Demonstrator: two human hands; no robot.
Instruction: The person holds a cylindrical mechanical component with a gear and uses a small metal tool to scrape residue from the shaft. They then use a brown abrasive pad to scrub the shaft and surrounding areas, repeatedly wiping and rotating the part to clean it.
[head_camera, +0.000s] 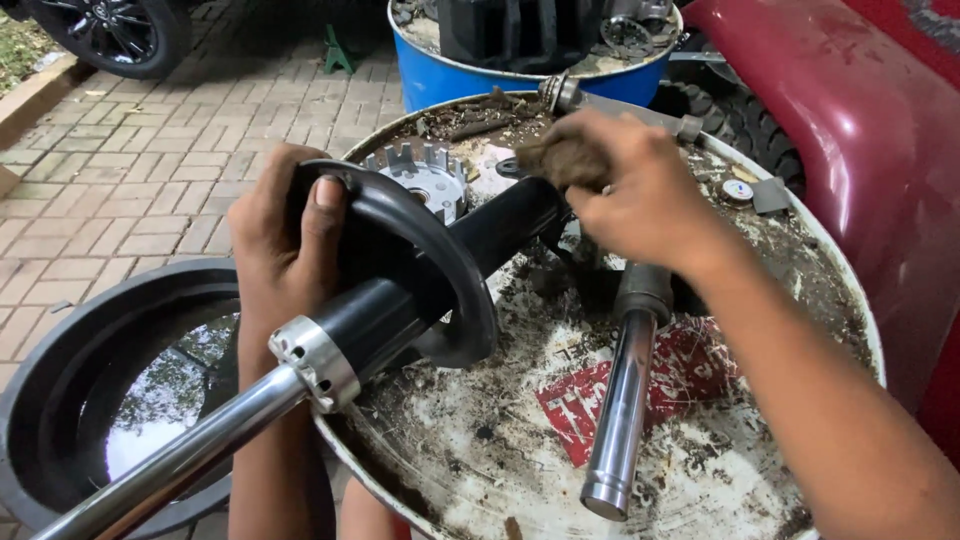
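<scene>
My left hand (283, 245) grips the rim of the round spring seat on a black strut shock absorber (420, 290). The strut lies tilted across the dirty white drum top (480, 450), its shiny rod (170, 460) pointing toward the lower left. My right hand (640, 200) holds a grimy brown rag (562, 160) pressed against the far end of the strut's black tube. A second shock absorber (625, 390) with a chrome rod lies on the drum top below my right hand.
A toothed metal ring part (425, 175) sits on the drum's far side among debris. A blue drum (520, 70) with parts stands behind. A black basin with water (120, 390) is at lower left. A red vehicle body (850, 130) is on the right. Brick paving lies at left.
</scene>
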